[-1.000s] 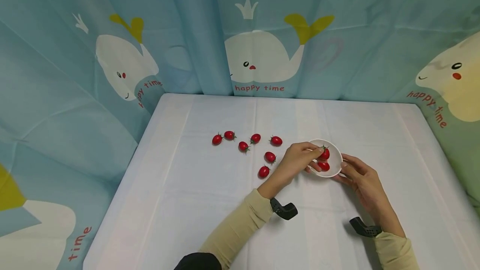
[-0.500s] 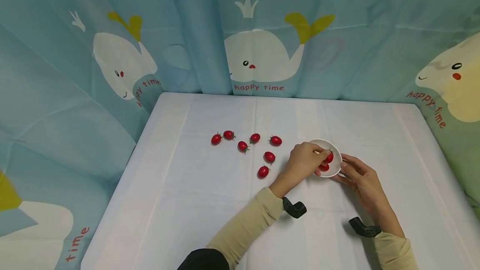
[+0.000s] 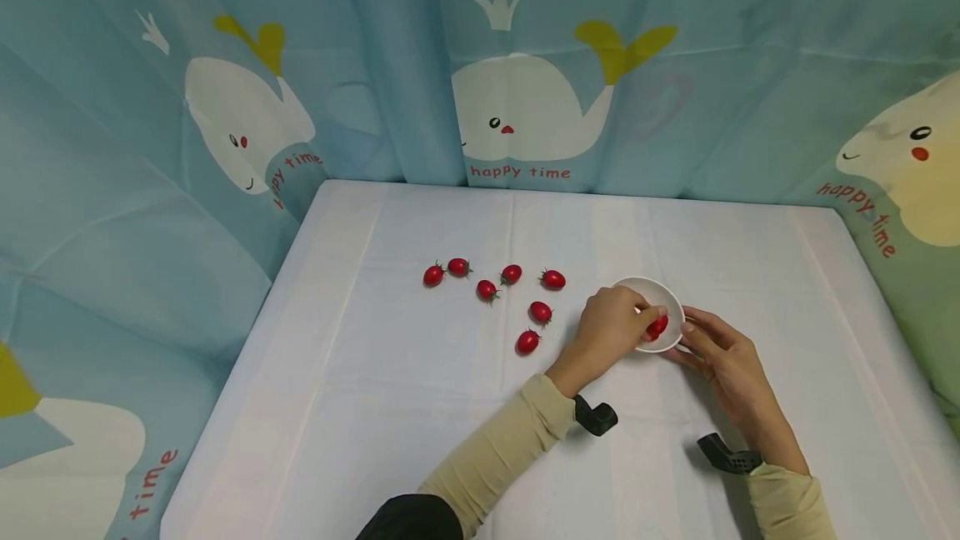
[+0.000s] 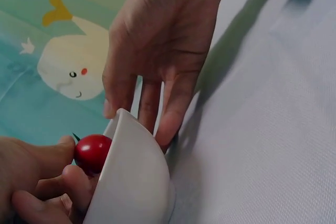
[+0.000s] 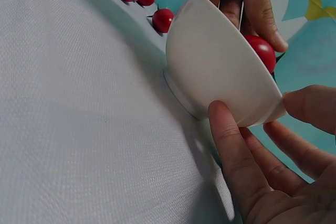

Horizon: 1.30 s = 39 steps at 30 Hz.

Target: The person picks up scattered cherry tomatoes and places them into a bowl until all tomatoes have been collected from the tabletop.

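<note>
My left hand [image 3: 609, 327] reaches over the small white bowl [image 5: 215, 56] and pinches a red cherry tomato [image 4: 93, 151] with a green stem just inside the rim. In the right wrist view, the same tomato [image 5: 261, 52] shows past the bowl's edge, beside the left fingers. My right hand [image 3: 726, 367] holds the bowl from the right, thumb at the rim and fingers against the outer wall. Left fingers hide part of the bowl's inside, where red shows under them in the head view.
Several loose cherry tomatoes [image 3: 540, 312] lie scattered left of the bowl on the white tablecloth [image 3: 390, 423]. A blue curtain [image 3: 390, 65] with whale prints rises behind the table. Each wrist wears a black camera mount [image 3: 596, 417].
My left hand has moved rightward and lower over the bowl with the tomato, covering more of its inside. The right hand and the bowl have stayed in place.
</note>
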Motion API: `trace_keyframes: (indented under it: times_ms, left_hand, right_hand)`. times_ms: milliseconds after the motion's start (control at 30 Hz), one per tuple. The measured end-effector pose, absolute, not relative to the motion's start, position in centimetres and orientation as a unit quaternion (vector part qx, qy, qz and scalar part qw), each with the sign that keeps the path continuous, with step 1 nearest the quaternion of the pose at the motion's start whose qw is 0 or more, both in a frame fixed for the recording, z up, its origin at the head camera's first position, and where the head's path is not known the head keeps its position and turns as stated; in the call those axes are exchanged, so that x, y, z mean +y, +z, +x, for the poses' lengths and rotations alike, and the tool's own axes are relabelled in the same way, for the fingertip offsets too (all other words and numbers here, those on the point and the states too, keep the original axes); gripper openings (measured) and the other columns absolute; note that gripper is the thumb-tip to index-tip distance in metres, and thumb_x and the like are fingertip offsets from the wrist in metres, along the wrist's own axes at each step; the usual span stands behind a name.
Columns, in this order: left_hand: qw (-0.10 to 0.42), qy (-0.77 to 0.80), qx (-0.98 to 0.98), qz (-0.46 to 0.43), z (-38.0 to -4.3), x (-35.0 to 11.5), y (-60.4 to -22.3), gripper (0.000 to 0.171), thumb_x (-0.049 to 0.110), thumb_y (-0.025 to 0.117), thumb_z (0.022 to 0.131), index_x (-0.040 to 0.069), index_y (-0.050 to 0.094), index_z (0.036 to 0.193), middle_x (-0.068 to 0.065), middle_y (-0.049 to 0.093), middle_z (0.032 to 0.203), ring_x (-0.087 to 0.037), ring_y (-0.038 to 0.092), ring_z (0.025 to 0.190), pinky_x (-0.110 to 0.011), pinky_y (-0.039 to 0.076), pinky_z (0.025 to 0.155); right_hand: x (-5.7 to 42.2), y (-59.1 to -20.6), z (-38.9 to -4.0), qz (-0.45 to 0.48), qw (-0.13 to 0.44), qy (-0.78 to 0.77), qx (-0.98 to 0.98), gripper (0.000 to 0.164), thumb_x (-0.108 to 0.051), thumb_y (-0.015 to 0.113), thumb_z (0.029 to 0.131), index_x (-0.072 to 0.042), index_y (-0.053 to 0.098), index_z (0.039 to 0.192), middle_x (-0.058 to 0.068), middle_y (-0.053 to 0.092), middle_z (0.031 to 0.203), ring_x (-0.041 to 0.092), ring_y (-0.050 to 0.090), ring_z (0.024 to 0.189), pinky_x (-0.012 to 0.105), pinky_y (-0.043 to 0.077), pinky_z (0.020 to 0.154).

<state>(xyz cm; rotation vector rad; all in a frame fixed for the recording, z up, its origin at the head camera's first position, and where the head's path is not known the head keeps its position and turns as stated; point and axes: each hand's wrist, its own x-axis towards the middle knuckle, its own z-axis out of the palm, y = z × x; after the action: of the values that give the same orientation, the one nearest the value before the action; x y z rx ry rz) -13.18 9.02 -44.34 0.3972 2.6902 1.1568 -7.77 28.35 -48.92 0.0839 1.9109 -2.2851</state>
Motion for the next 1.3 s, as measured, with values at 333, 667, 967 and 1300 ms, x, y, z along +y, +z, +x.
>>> trace_keyframes:
  times_ms: [333, 667, 967, 1300]
  left_hand:
    - [0.096, 0.321, 0.932, 0.140, -13.2, 9.5, -44.3, 0.026, 0.043, 0.071, 0.099, 0.022, 0.085, 0.095, 0.017, 0.060, 0.053, 0.003, 0.051, 0.060, -0.013, 0.037, 0.056]
    - [0.093, 0.343, 0.920, 0.164, -13.1, 9.1, -44.2, 0.029, 0.040, 0.069, 0.101, 0.018, 0.083, 0.089, 0.014, 0.064, 0.054, 0.007, 0.051, 0.056, -0.014, 0.037, 0.053]
    - [0.072, 0.392, 0.892, 0.211, -13.2, 8.0, -44.3, 0.025, 0.034, 0.065, 0.104, 0.018, 0.078, 0.089, 0.013, 0.069, 0.064, 0.007, 0.049, 0.059, -0.010, 0.035, 0.056]
    - [0.069, 0.455, 0.862, 0.215, -13.0, 5.9, -44.1, 0.020, 0.034, 0.064, 0.105, 0.020, 0.076, 0.113, 0.007, 0.075, 0.089, 0.004, 0.056, 0.073, -0.008, 0.044, 0.058]
  right_hand:
    - [28.4, -48.9, -7.7, 0.036, 0.081, -0.753, 0.652, 0.030, -0.008, 0.058, 0.106, -0.016, 0.064, 0.134, -0.014, 0.072, 0.119, 0.003, 0.075, 0.101, 0.024, 0.062, 0.084]
    - [28.4, -49.0, -7.6, 0.030, 0.078, -0.756, 0.650, 0.029, -0.007, 0.058, 0.106, -0.015, 0.065, 0.134, -0.012, 0.072, 0.119, 0.005, 0.076, 0.101, 0.025, 0.062, 0.084]
    - [28.4, -49.0, -7.6, 0.021, 0.072, -0.758, 0.648, 0.030, -0.005, 0.057, 0.106, -0.015, 0.066, 0.132, -0.012, 0.073, 0.119, 0.005, 0.075, 0.100, 0.025, 0.062, 0.084]
    - [28.4, -48.9, -7.6, 0.040, 0.074, -0.745, 0.662, 0.031, -0.009, 0.060, 0.106, -0.013, 0.063, 0.137, -0.014, 0.072, 0.118, 0.004, 0.075, 0.099, 0.023, 0.062, 0.082]
